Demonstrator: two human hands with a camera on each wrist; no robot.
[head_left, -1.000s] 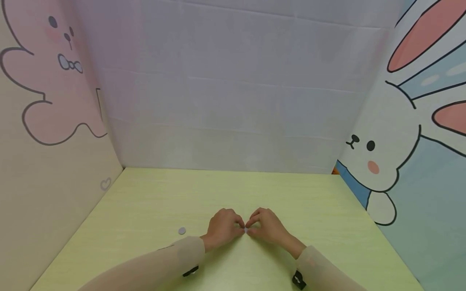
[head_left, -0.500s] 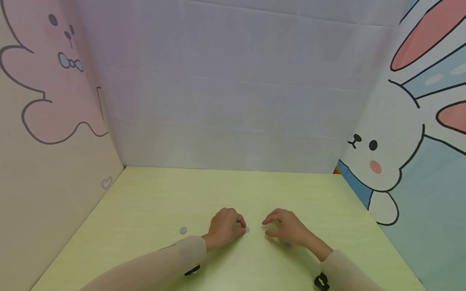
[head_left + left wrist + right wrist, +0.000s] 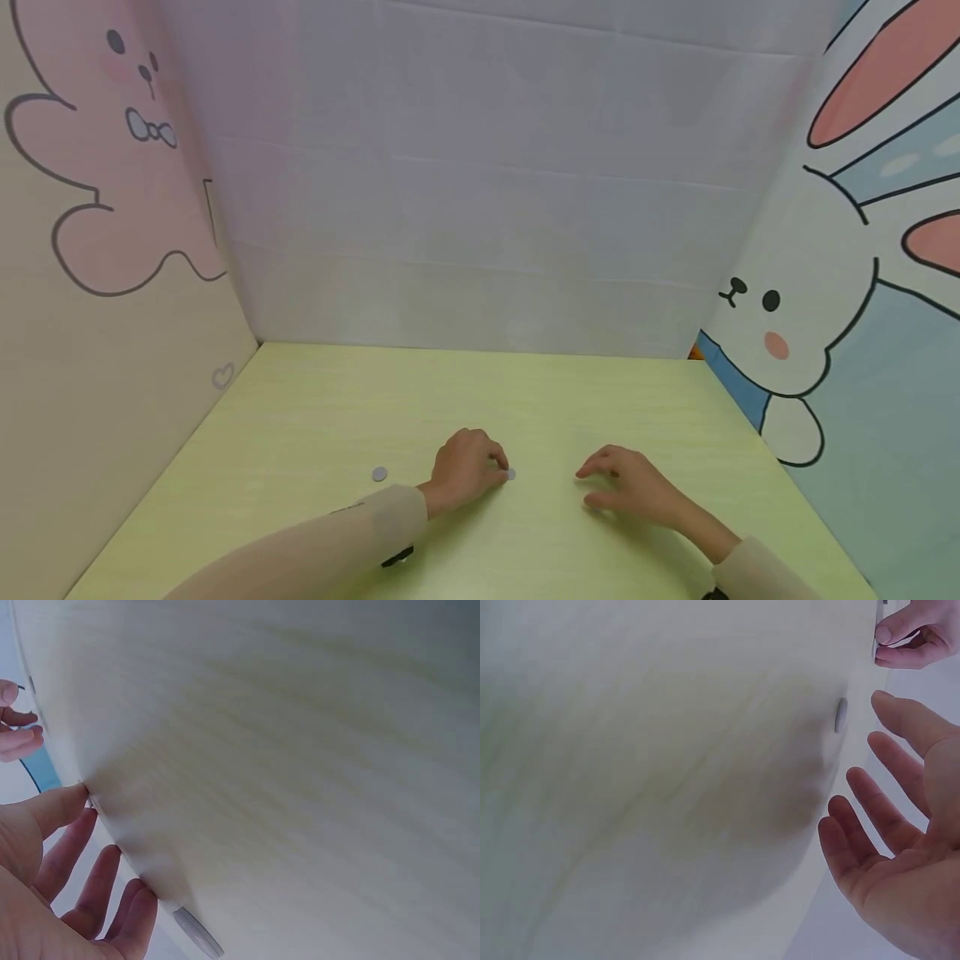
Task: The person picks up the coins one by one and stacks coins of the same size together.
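My left hand (image 3: 468,468) rests low on the table, thumb and index finger pinching the edge of a small round grey disc, coin-like (image 3: 512,474). In the left wrist view, that disc is a thin sliver between the fingertips. A second grey disc (image 3: 379,473) lies flat to the left of this hand; its edge shows in the left wrist view (image 3: 199,932). To the right, my right hand (image 3: 637,487) hovers with fingers spread, holding nothing. Near its thumb, a third grey disc (image 3: 841,715) lies on the table, mostly hidden by the hand in the head view.
The pale yellow table (image 3: 375,392) meets a white back sheet (image 3: 480,208). Side panels stand at both edges, the left with a pink cartoon bear (image 3: 127,200), the right with a white cartoon rabbit (image 3: 795,333).
My right hand has let go at the middle disc and drawn away to the right, its fingers parting. The left hand stays in place at that disc.
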